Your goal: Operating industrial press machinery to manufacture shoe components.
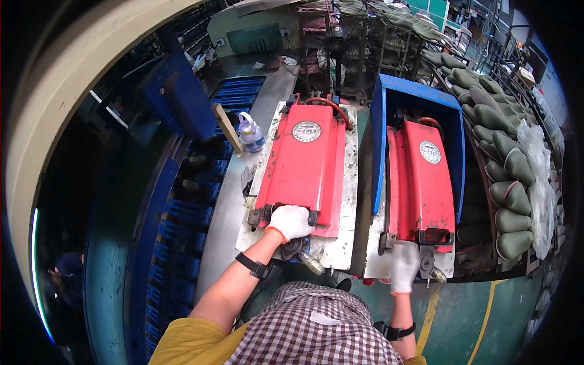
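Note:
Two red machine covers stand side by side before me, each on a pale metal plate. My left hand (291,222), in a white knit glove, is closed over the front handle of the left red machine cover (304,161); the cover hides its fingertips. At the front left corner of the right red machine cover (429,182) is my right hand (403,266), also gloved. Its fingers point away from me, and I cannot tell whether they grip anything. A black handle recess (437,237) sits just right of that hand. A blue metal hood (420,91) surrounds the right cover.
On the metal table left of the machines stands a white and purple bottle (251,135) beside a wooden stick (227,129). Blue conveyor slats (237,91) run along the left. Several grey-green shoe-shaped pieces (510,164) fill a rack at right, partly under clear plastic (535,188).

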